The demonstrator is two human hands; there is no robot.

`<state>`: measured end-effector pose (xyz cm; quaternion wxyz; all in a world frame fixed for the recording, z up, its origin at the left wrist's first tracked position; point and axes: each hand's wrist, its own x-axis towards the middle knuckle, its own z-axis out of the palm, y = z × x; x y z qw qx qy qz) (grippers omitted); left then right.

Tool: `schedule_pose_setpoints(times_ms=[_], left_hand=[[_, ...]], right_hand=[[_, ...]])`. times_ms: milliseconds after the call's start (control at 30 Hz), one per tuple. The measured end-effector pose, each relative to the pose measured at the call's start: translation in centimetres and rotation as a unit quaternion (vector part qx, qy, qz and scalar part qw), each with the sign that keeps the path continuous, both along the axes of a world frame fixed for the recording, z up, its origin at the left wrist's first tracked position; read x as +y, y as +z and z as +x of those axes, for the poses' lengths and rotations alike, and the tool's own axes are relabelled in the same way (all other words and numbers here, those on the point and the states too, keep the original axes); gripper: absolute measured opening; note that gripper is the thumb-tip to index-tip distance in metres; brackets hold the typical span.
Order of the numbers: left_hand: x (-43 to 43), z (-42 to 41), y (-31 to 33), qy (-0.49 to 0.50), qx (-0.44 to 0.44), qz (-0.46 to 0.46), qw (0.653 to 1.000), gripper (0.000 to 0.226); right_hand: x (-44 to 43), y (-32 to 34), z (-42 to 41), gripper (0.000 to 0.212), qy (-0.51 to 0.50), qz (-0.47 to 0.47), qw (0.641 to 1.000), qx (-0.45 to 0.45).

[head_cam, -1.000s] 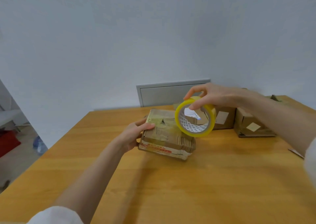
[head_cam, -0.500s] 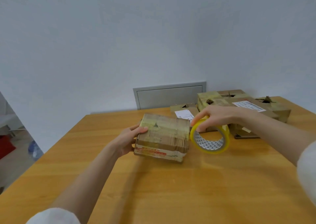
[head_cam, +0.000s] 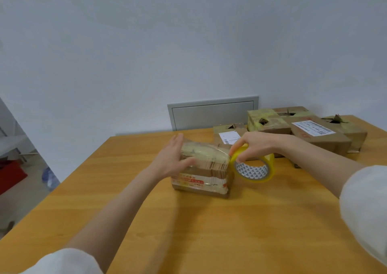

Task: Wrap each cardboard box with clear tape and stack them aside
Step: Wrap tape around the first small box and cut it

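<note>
Six cardboard boxes on the worktop [head_cam: 188,221]: one taped box [head_cam: 201,175] near the middle, five piled boxes [head_cam: 318,139] at the far right corner. One tape roll [head_cam: 254,169]. Two hands: left hand [head_cam: 171,160], right hand [head_cam: 257,146].

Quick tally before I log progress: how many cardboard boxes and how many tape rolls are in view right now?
Cardboard boxes: 6, the box being wrapped plus 5 visible in the back pile; more may be hidden.
Tape rolls: 1, the yellow roll.
Total: 7.
</note>
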<state>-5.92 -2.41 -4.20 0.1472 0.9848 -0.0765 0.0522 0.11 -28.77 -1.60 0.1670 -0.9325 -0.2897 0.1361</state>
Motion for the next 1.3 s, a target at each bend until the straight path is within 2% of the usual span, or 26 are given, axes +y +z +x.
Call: schedule_pose_setpoints(times_ms=[67,133,333,433,600,767,867,900,967,1067,1133,1200,1300], left_hand=[[-1.1,0.1,-0.9,-0.026,0.03,0.101,0.994,0.09],[-1.7,0.2,-2.1,-0.023,0.057,0.138,0.989,0.084],[-2.5,0.6,-0.5,-0.008,0.047,0.157,0.986,0.079],[-4.5,1.2,-0.5,-0.042,0.042,0.132,0.99,0.07],[-5.4,2.2,-1.3,-0.064,0.083,0.159,0.982,0.063],[-7.6,1.8,-2.1,-0.107,0.048,0.153,0.981,0.056],[-7.7,1.7,-1.1,-0.102,0.091,0.134,0.982,0.066],[-7.7,1.6,-0.6,-0.094,0.097,0.127,0.983,0.074],[-8.5,1.1,-0.2,-0.078,0.09,0.128,0.985,0.095],[-9.5,0.0,-1.6,-0.085,0.042,0.238,0.967,0.109],[-9.1,-0.2,-2.4,-0.076,0.009,0.251,0.965,0.107],[-8.5,-0.3,-2.6,-0.067,0.0,0.223,0.972,0.105],[-7.9,-0.8,-2.4,-0.055,-0.008,0.168,0.984,0.102]], right_hand=[[0.1,-0.6,0.2,0.03,-0.007,0.004,1.0,0.009],[0.0,-1.1,0.4,0.029,-0.009,0.018,1.0,0.016],[-0.2,-1.3,0.6,0.031,-0.014,0.034,0.999,0.028],[-0.2,-1.3,0.6,0.034,-0.018,0.026,0.999,0.028],[-0.1,-1.5,0.6,0.035,-0.021,0.036,0.999,0.027],[-0.2,-1.6,0.4,0.038,-0.02,0.04,0.999,0.027],[-0.4,-2.0,0.2,0.039,-0.017,0.049,0.999,0.016],[-0.5,-2.2,0.1,0.043,-0.012,0.05,0.999,0.012],[-1.2,-2.6,-0.4,0.066,-0.021,0.075,0.997,0.023],[-3.3,-3.4,-1.4,0.092,-0.082,0.14,0.984,0.073],[-4.4,-4.2,-1.9,0.09,-0.105,0.136,0.982,0.077],[-4.5,-4.3,-2.3,0.079,-0.119,0.158,0.979,0.054],[-3.1,-2.1,-2.7,0.063,-0.139,0.274,0.952,0.012]])
